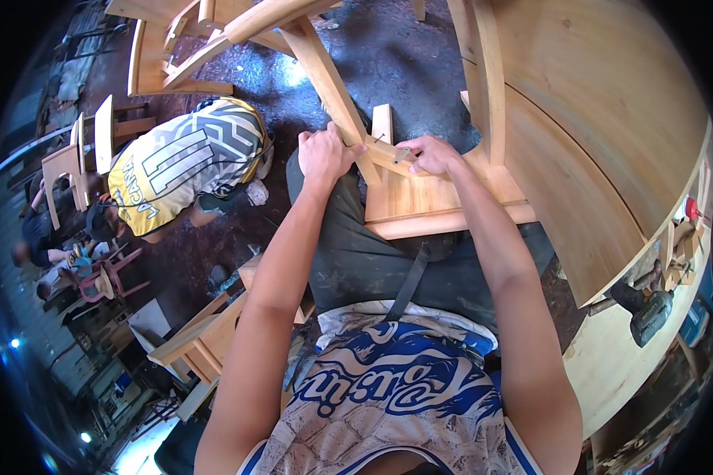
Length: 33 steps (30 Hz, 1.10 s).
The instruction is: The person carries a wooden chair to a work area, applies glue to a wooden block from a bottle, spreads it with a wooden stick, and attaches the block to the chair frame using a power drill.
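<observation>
A light wooden chair (pixel 408 207) rests across my lap, its flat board toward me and its slanted leg (pixel 325 75) reaching up and left. My left hand (pixel 326 157) is closed around the lower part of that leg, its thumb near the joint with a short cross rail (pixel 390 161). Over the rail, my right hand (pixel 434 155) is closed with bent fingers on a small greyish piece (pixel 404 155); its kind I cannot make out. A second upright (pixel 489 95) rises to the right of my right hand.
A large curved wooden panel (pixel 586 103) stands at my right. Beyond it a cordless drill (pixel 652 318) lies on a pale work surface (pixel 610 380). A co-worker in a patterned jersey (pixel 186 162) bends low at left. Wooden furniture parts (pixel 202 348) lie behind my left arm.
</observation>
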### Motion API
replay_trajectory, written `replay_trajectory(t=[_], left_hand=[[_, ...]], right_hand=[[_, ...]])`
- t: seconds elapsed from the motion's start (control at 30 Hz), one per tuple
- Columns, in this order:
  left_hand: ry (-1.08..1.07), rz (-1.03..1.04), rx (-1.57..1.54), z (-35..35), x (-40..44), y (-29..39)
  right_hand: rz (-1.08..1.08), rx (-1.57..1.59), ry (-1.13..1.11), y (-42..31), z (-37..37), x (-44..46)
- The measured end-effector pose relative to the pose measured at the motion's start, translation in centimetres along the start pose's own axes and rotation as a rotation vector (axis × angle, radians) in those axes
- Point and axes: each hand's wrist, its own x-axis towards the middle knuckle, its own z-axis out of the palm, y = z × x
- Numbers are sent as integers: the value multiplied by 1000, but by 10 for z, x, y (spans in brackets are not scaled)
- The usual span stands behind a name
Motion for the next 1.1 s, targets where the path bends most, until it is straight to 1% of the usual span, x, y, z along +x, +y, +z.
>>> replay_trajectory(t=[0.53, 0.73, 0.83, 1.1], left_hand=[[-1, 6, 9, -1, 1, 1], [14, 7, 6, -1, 0, 1], [13, 13, 11, 1, 2, 1], [-4, -7, 24, -2, 1, 5]], right_hand=[[-23, -2, 5, -4, -1, -2], [-8, 22, 15, 0, 3, 0], [22, -35, 0, -5, -1, -4], [22, -4, 44, 3, 5, -1]])
